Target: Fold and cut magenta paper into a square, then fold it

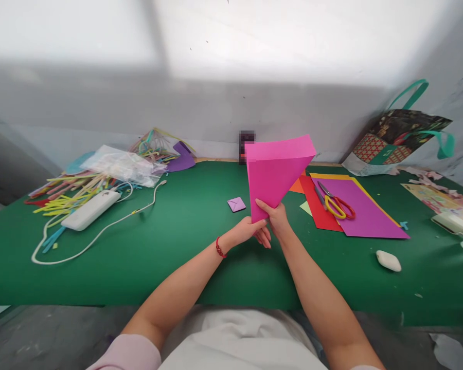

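Observation:
A bright pink sheet of paper [274, 173], folded over along its top, stands upright above the green table [170, 246]. Both hands pinch its lower corner. My left hand [250, 230], with a red bead bracelet at the wrist, grips from the left with fingers curled under the paper. My right hand [277, 218] grips from the right, thumb pressed on the front of the sheet. A small folded lilac paper piece [236, 204] lies on the table just left of the hands.
Scissors [335, 202] with yellow and red handles lie on a stack of purple, red and yellow sheets [364, 216]. A white power bank [90, 209] with cable, coloured paper strips and a plastic bag sit left. A white eraser [388, 260] and patterned bag [397, 139] are right.

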A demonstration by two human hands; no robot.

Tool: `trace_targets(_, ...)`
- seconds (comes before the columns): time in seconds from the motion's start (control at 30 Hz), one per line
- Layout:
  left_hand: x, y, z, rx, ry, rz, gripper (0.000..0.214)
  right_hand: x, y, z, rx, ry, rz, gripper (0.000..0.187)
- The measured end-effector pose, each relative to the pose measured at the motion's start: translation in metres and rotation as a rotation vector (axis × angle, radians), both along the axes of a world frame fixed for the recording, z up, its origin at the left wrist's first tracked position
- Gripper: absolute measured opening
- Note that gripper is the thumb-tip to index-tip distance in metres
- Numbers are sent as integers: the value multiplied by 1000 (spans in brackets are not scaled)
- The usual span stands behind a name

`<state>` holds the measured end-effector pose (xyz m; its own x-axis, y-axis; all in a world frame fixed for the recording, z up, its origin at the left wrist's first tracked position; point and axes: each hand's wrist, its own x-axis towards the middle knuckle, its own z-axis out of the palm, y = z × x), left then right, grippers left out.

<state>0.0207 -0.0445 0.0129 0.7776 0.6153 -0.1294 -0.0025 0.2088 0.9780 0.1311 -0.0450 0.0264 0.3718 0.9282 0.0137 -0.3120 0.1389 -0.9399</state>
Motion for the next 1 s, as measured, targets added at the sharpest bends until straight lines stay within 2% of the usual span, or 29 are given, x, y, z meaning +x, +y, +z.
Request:
trace_targets(0.23,-1,2,-2,52,20,13,52,2,1,-2,3,11,16,37)
trace_targets(0.33,-2,1,-1,61,43,-26,53,5,3,-3,-12,11,6,37)
trace_targets(0.63,5,-5,-4,-44,-3,-59,59,11,7,-3,11,20,-36,39)
trace_targets(0.83,2,-7,0,-37,-7,-115,68,14,9,-4,48,33,-52,37)
trace_targets(1.0,2,-8,1,-20,1,-89,69,16,10,-5,32,80,-48,38)
